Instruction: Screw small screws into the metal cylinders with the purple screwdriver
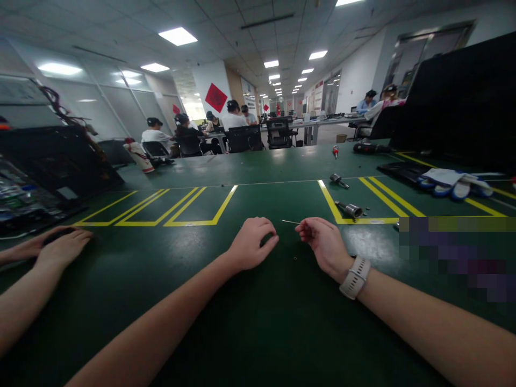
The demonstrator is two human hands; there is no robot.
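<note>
My left hand (253,244) is curled just above the green tabletop, thumb tip and index fingertip almost meeting around a dark gap. Whatever it pinches, if anything, is too small or hidden to make out. Facing it, my right hand (322,244) pinches a thin metal rod (290,221) that points left toward the left hand, apart from it. A pale watch strap (355,277) circles the right wrist. Between and below both hands, a tiny ring (295,258) lies on the table.
Beyond my right hand lie a metal socket (350,208), a chuck-like part (338,180), a red-handled tool (335,151), a dark power tool (368,148) and gloves (455,181). At left, another person's hand (64,244) rests near a dark object. Yellow tape (193,222) marks the table.
</note>
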